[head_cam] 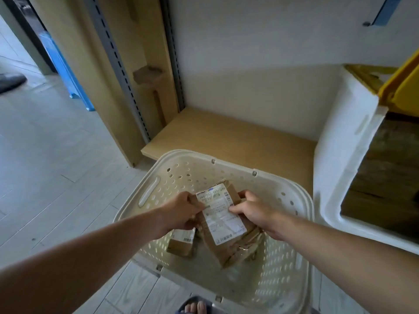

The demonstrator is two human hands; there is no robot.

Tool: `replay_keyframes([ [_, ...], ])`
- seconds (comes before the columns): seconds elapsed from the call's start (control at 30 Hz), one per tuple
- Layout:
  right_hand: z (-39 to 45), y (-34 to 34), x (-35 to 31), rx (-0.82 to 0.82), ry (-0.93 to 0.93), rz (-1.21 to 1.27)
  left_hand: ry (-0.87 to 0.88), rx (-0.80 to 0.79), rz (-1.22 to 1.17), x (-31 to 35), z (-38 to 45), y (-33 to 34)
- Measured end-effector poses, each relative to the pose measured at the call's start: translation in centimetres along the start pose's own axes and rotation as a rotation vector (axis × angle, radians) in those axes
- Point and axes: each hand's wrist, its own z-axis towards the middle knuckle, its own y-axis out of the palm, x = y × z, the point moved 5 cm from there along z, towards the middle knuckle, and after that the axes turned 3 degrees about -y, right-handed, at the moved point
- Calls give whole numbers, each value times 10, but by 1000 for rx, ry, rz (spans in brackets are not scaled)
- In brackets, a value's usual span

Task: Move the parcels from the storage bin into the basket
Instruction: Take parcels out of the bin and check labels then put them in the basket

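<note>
Over the cream perforated basket (292, 200) I hold a brown paper parcel (233, 245) with a white shipping label. My left hand (181, 210) pinches its left edge and my right hand (254, 210) grips its right edge. A second, smaller brown parcel (181, 243) with a label lies on the basket's floor, partly hidden under my left hand. The white storage bin (340, 155) stands to the right on the shelf, and its inside looks dark brown.
A low wooden shelf (238, 137) runs behind the basket, with a slotted metal upright (122, 71) at its left. A yellow bin (405, 82) sits at the upper right. A blue stool (65, 66) stands on the pale floor to the left. My sandalled foot (195, 305) shows below the basket.
</note>
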Motion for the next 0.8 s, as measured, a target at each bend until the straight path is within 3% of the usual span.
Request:
replay_keyframes([
  [0.13,25,8,10,6,66,-58,-33,11,135,-9,26,-4],
  [0.3,51,27,36,-163,146,-258,-44,-148,484,-38,56,5],
  [0.4,68,42,61,-222,187,-308,-61,-131,615,-52,71,9],
  [0.57,102,61,94,-380,256,-421,-222,-182,596,-74,88,23],
  [0.8,128,81,109,-375,265,-722,-331,-223,664,-94,96,59],
])
